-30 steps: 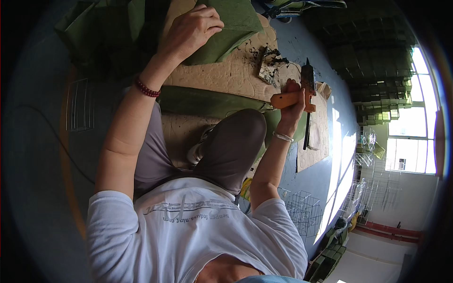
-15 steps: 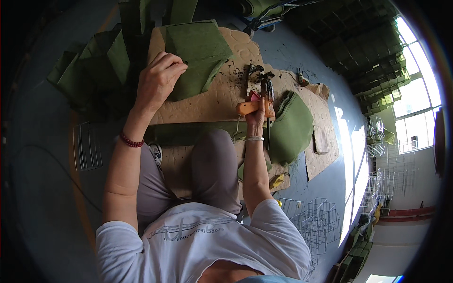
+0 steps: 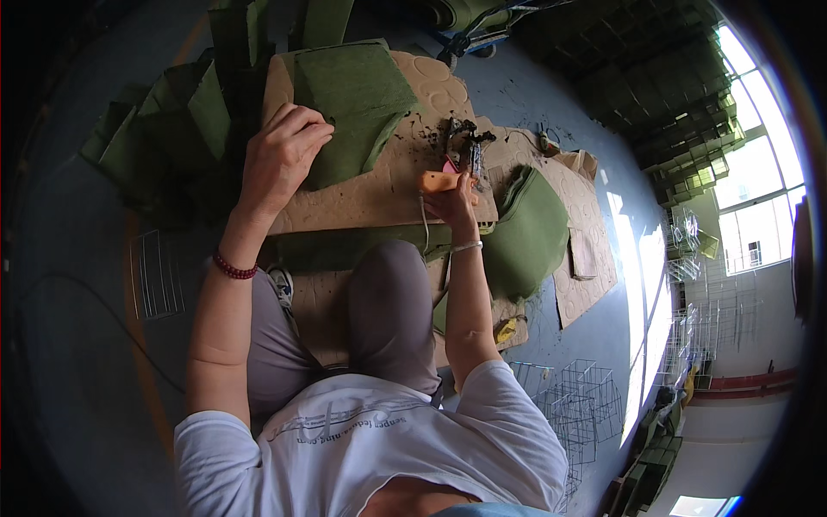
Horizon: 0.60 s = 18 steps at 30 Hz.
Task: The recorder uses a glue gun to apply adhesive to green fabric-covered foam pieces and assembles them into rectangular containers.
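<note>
Lettering in grey, partly cursive, runs across the chest of the white T-shirt (image 3: 370, 431); it is upside down in this head view and broken by folds in the cloth. The left hand (image 3: 284, 155), with a dark red beaded bracelet (image 3: 233, 265) at its wrist, has its fingers bent and drawn together at the green sheet piece (image 3: 357, 86); whether they pinch the material cannot be told. This piece lies on brown cardboard (image 3: 362, 205) in front of the knees. The right hand (image 3: 452, 205), with a pale bangle (image 3: 467, 246), grips an orange-handled tool (image 3: 439, 182), from which a light cord (image 3: 425, 226) hangs. The dark front part of the tool is beside a block smeared with black residue (image 3: 457, 133); contact between them cannot be made out. A second green piece (image 3: 536, 233) lies to the right, near the right forearm, and green open-topped forms (image 3: 185, 108) stand at the left. Compared with one second earlier, the tool has come leftward from the far side of the block. Compared with half a second earlier, it has shifted slightly further left, more of the cord shows, and the left hand keeps its place at the sheet piece.
</note>
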Motion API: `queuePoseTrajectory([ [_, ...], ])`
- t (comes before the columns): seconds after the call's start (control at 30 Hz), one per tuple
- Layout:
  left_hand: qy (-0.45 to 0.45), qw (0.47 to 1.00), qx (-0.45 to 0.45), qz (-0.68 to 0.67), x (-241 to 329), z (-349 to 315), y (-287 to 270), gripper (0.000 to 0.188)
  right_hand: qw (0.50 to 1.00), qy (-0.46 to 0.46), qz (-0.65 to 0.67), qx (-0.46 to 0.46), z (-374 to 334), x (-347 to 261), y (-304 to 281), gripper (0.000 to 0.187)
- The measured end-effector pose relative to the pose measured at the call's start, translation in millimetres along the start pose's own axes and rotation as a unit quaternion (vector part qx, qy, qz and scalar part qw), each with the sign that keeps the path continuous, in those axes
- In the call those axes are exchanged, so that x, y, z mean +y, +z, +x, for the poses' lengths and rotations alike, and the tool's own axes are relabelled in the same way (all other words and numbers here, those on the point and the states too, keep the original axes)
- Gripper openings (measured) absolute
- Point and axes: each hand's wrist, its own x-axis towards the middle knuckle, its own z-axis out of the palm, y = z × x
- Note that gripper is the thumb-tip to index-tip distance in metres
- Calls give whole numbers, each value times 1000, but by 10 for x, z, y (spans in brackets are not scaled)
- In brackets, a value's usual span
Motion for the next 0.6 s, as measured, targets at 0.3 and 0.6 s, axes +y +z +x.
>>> queuePoseTrajectory([
  [0.3, -331, 911, 97, -227, -327, -144, 224, 42, 894, -247, -360, 99, -312, -353, 528, 84],
  [0.6, -487, 665, 36, -565, -421, -101, 326, 85, 912, -302, -220, -169, -201, 13, 1651, 81],
])
